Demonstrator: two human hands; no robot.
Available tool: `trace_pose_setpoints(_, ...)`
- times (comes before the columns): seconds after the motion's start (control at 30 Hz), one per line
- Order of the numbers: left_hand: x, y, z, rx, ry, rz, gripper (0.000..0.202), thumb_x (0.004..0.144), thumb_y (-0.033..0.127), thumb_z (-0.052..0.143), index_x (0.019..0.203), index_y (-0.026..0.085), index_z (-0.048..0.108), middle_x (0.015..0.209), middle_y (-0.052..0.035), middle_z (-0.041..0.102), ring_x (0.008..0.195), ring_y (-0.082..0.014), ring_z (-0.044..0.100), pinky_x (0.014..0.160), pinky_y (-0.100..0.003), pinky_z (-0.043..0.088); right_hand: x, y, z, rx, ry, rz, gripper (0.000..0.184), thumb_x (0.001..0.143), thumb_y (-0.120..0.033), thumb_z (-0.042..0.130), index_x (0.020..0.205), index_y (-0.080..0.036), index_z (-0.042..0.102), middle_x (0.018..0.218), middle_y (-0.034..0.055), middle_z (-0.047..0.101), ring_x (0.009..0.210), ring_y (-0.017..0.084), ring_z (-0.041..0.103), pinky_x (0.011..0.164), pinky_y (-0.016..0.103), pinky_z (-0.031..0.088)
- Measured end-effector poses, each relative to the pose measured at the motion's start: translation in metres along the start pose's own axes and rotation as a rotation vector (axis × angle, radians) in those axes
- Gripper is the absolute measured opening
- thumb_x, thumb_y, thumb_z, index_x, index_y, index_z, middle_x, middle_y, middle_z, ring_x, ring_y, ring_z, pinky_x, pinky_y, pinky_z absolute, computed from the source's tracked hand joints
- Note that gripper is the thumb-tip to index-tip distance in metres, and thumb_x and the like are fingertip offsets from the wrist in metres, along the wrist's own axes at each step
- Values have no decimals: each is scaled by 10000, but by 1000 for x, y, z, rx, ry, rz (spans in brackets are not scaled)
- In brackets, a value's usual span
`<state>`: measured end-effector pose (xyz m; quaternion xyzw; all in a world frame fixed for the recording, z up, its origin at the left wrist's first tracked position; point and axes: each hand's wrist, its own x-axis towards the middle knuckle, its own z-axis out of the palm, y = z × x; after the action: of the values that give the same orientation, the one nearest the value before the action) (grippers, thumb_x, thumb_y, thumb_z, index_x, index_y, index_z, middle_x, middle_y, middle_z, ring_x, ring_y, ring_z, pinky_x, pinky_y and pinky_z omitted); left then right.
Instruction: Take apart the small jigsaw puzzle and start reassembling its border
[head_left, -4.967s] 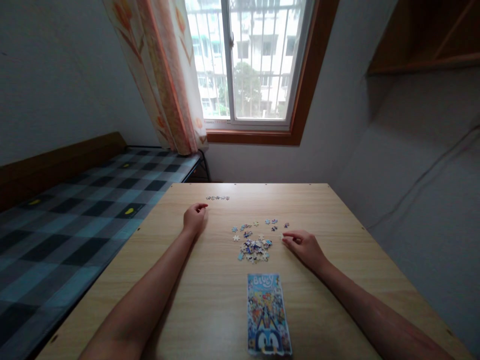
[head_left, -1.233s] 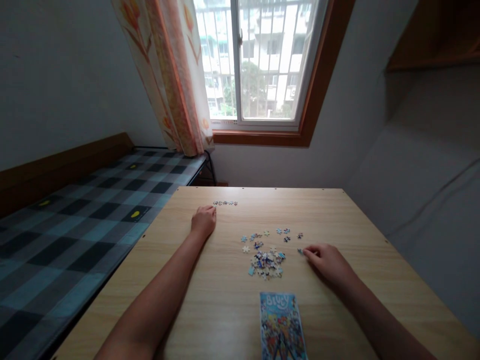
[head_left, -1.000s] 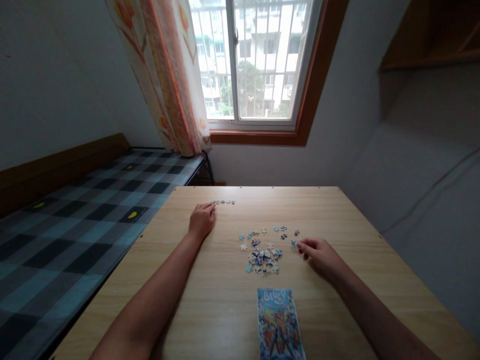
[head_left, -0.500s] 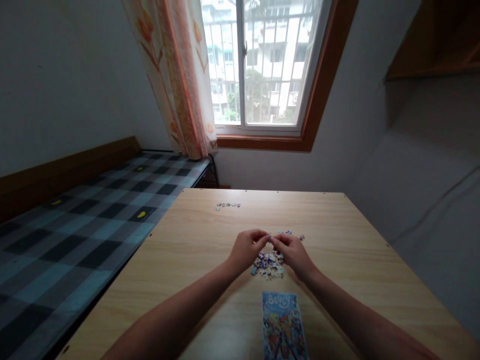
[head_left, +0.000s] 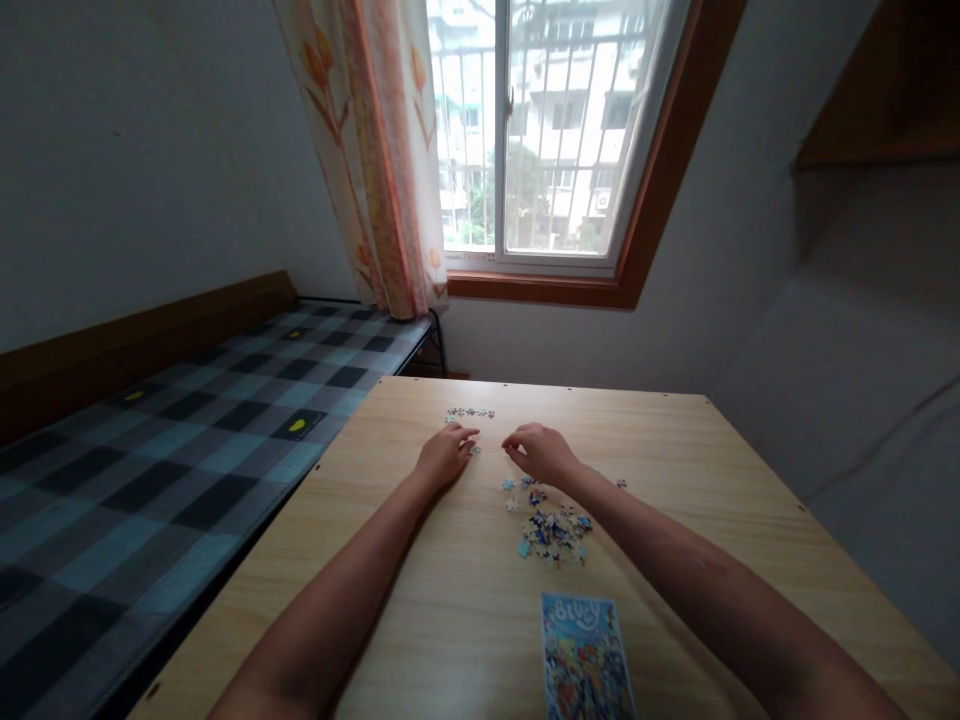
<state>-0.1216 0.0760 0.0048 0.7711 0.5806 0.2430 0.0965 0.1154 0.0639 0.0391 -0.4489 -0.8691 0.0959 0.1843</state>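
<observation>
My left hand [head_left: 445,456] is low over the far left part of the table, fingers stretched and apart. Beside its thumb lies a small puzzle piece [head_left: 475,450]. My right hand [head_left: 541,453] hovers just to the right, thumb and fingers curled together; whatever may be between their tips is too small to make out. Beyond my left hand runs a short row of puzzle pieces [head_left: 471,412], with one piece [head_left: 450,420] below its left end. Under my right forearm lies a loose pile of puzzle pieces [head_left: 555,535], and several scattered pieces [head_left: 510,485] are nearer that hand.
A colourful puzzle picture box or card [head_left: 587,655] lies close to me on the wooden table [head_left: 420,620]. To the left stands a bed [head_left: 187,440] with a checked cover. Ahead are a curtain [head_left: 390,160] and a window [head_left: 562,130].
My hands were together above the pile, fingertips meeting at a small piece. They have parted and moved away from me and left, toward the row. The view has shifted slightly.
</observation>
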Motion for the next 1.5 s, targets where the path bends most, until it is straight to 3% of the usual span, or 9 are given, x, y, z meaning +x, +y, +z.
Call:
trace_pose_setpoints(0.1, -3, -21, -8, -22, 232, -135, 304, 935, 212, 515, 1128, 201, 749, 1092, -75, 706, 990, -192, 656, 930, -286, 494, 21, -2, 14, -47, -61, -138, 312, 918, -168, 546, 1120, -243, 772, 1065, 53, 740, 987, 196, 623, 882, 287, 451)
trace_pose_setpoints(0.2, -6, -38, -16, 7, 327, -288, 286, 929, 230, 528, 1088, 201, 764, 1079, -78, 706, 987, -204, 652, 908, -286, 497, 36, -4, 28, -94, -100, -253, 337, 916, -159, 541, 1141, -268, 766, 1094, 56, 722, 1001, 207, 598, 926, 319, 432)
trace_pose_setpoints(0.37, -8, -40, -17, 110, 250, -365, 307, 944, 284, 520, 1111, 227, 772, 1084, -77, 692, 943, -206, 654, 803, -281, 508, 43, -12, 39, -148, -144, -274, 292, 951, -219, 511, 1118, -243, 750, 1068, 84, 684, 982, 211, 577, 895, 321, 428)
trace_pose_setpoints(0.53, -6, -34, -18, 132, 221, -421, 324, 956, 296, 504, 1122, 228, 773, 1081, -73, 692, 915, -196, 657, 764, -267, 497, 54, -24, 47, -184, -156, -80, 337, 1023, -284, 387, 1069, -172, 702, 1079, 132, 652, 1044, 233, 568, 896, 323, 438)
trace_pose_setpoints(0.73, -8, -35, -18, 112, 231, -407, 317, 947, 296, 516, 1111, 232, 779, 1061, -73, 689, 915, -202, 655, 761, -266, 492, 85, -35, 61, -170, -171, 59, 368, 1035, -253, 309, 1191, -153, 627, 1140, 146, 643, 996, 227, 618, 845, 317, 472)
trace_pose_setpoints(0.87, -8, -36, -18, 98, 244, -415, 313, 944, 292, 524, 1114, 229, 778, 1054, -71, 687, 911, -198, 654, 765, -263, 491, 92, -36, 62, -151, -174, 70, 391, 1039, -250, 289, 1294, -180, 577, 1220, 145, 620, 1051, 225, 617, 882, 316, 462)
trace_pose_setpoints(1.33, -7, -39, -16, 100, 242, -433, 311, 940, 305, 522, 1087, 245, 790, 1062, -68, 687, 888, -197, 658, 757, -273, 495, 92, -38, 70, -147, -166, 69, 401, 1047, -315, 266, 1173, -174, 619, 1140, 141, 657, 977, 238, 653, 846, 345, 482)
trace_pose_setpoints(1.5, -7, -38, -16, 95, 236, -432, 310, 930, 303, 528, 1085, 251, 791, 1045, -67, 685, 900, -205, 657, 745, -278, 491, 89, -38, 67, -130, -153, 51, 403, 1048, -315, 268, 1307, -206, 558, 1206, 133, 645, 1020, 236, 649, 873, 342, 480)
